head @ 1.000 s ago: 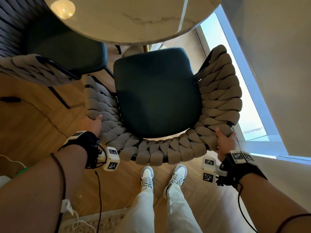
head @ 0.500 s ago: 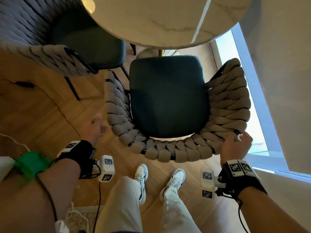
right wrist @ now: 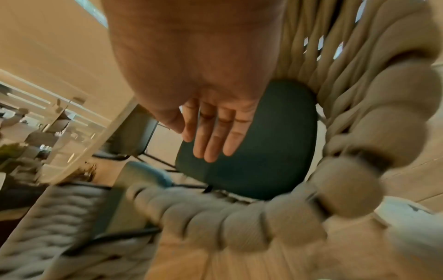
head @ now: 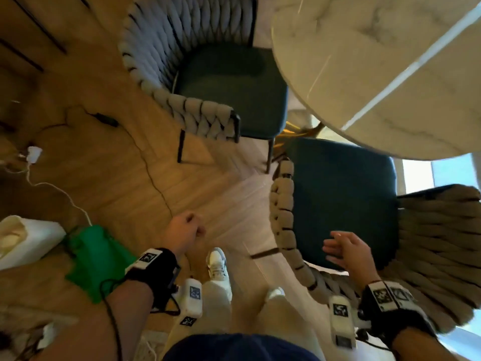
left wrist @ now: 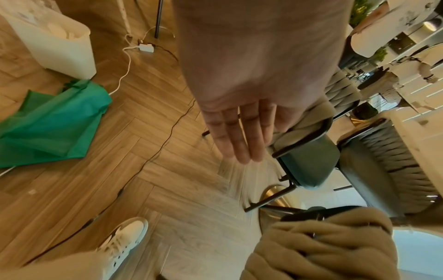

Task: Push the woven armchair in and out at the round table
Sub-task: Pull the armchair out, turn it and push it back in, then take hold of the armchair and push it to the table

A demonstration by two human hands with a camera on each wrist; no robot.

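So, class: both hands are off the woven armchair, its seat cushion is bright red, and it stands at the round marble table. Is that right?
One detail is wrong: the seat cushion is dark teal, not red, as the head view shows. The rest stands: the left hand and right hand are off the woven armchair, which stands at the round marble table.

— What sort of place is this?
— A home dining corner: a round marble worktop [head: 377,74], woven armchairs [head: 182,82] with dark green seats, herringbone wood floor [head: 117,178].
— Anything else?
— A bright floor-level window [head: 455,173], and shelves in the left wrist view.
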